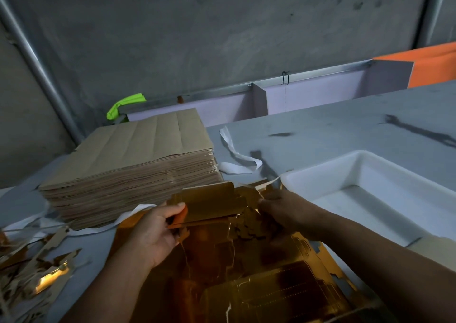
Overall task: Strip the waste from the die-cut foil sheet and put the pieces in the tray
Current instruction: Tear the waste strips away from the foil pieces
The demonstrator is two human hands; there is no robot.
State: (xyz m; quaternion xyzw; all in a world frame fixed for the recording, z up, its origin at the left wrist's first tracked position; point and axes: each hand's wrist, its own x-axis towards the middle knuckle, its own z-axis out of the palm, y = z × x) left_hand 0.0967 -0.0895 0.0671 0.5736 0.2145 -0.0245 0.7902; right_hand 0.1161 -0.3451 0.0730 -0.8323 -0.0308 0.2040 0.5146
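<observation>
A gold die-cut foil sheet (266, 283) lies on the grey table in front of me, its far end lifted. My left hand (155, 234) pinches a cut gold piece (209, 204) at its left edge, thumb on top. My right hand (286, 211) grips the torn foil at the sheet's far right part, fingers curled into it. The white plastic tray (370, 174) stands to the right, beyond my right forearm, with nothing visible inside.
A tall stack of brown sheets (133, 164) stands at the left rear. Stripped foil scraps (37, 268) lie at the left edge. A white paper strip (237, 155) curls behind the foil. Low white partitions (308, 95) and an orange sheet (434, 63) line the back.
</observation>
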